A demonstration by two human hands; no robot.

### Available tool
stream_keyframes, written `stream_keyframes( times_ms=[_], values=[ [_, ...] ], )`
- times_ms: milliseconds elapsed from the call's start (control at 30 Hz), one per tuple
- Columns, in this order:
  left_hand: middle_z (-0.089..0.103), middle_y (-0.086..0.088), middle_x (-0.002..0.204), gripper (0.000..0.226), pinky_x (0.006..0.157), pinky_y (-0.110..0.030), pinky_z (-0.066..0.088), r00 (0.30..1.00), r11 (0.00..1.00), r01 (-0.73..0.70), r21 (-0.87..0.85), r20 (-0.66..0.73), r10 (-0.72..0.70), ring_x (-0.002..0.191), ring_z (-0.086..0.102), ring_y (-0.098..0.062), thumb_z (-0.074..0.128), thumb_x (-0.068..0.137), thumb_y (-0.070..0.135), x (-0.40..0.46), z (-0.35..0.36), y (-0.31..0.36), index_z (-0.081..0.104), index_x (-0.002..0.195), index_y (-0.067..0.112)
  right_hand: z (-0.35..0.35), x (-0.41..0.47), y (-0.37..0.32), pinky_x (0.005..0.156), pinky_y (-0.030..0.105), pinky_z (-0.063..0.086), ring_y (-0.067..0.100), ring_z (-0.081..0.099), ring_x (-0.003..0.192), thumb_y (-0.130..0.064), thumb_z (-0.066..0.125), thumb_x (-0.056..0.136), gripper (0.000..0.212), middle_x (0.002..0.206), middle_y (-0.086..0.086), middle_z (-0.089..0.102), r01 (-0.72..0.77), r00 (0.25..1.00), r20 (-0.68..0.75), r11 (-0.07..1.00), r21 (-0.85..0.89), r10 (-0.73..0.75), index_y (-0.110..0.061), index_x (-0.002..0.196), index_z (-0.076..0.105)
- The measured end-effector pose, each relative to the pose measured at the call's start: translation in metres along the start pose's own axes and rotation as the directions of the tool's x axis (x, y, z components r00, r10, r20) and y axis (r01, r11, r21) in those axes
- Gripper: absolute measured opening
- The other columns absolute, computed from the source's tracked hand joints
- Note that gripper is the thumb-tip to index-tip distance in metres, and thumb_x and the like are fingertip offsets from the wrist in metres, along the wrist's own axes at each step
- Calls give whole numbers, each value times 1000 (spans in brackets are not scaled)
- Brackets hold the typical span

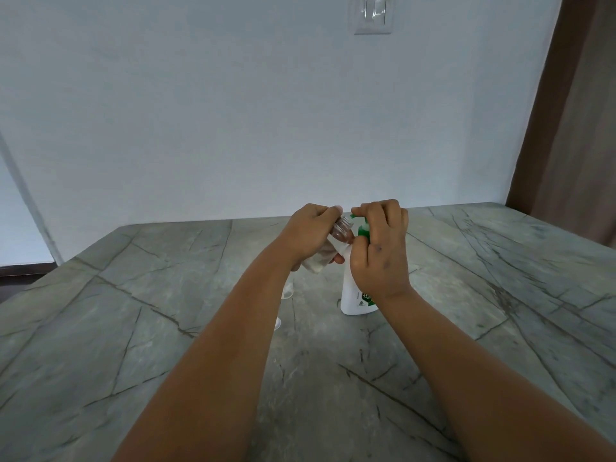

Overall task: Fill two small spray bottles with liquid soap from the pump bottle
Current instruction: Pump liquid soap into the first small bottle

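Left hand tilts clear spray bottle at green-topped pump bottle.

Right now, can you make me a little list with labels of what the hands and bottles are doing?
left hand: grips small clear plastic bottle, tilted, open mouth by the nozzle
right hand: curled over the green pump head
white pump bottle with green pump: upright on grey veined stone table
soap flowing: cannot tell
other small clear pieces: partly hidden behind left forearm
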State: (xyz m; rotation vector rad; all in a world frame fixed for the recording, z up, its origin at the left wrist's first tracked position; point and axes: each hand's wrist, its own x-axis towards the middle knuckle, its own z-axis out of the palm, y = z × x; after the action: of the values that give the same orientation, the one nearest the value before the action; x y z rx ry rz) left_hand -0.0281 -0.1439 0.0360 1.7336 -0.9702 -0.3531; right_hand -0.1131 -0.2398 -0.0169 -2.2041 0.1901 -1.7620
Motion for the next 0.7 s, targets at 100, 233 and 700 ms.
stream_keyframes(
  times_ms=[100, 233, 700],
  values=[
    [76, -12, 82, 44, 79, -53, 59, 1000, 1000, 6, -12, 3, -5, 66, 72, -42, 44, 104, 32, -1, 0, 1, 66, 74, 9, 1, 0, -2, 73, 32, 39, 22, 42, 92, -9, 34, 72, 36, 101, 11, 51, -9, 1000, -4, 1000, 8, 9, -3, 98, 58],
    [76, -14, 86, 43, 68, -42, 58, 1000, 1000, 4, -24, 15, -4, 65, 72, -40, 43, 105, 31, -3, 0, 2, 66, 80, 5, 2, 1, 2, 71, 34, 42, 22, 41, 92, -6, 34, 72, 33, 99, 9, 51, 4, 1000, -10, 1000, 18, -4, -4, 94, 58],
    [76, -9, 78, 42, 64, -36, 56, 999, 999, 20, -45, 25, -19, 68, 72, -44, 43, 104, 32, -2, -1, 2, 67, 84, 3, 1, 1, -1, 73, 32, 40, 22, 42, 92, -8, 33, 72, 34, 100, 10, 51, 0, 1000, -6, 1000, 20, 0, -3, 95, 58]
  ],
)
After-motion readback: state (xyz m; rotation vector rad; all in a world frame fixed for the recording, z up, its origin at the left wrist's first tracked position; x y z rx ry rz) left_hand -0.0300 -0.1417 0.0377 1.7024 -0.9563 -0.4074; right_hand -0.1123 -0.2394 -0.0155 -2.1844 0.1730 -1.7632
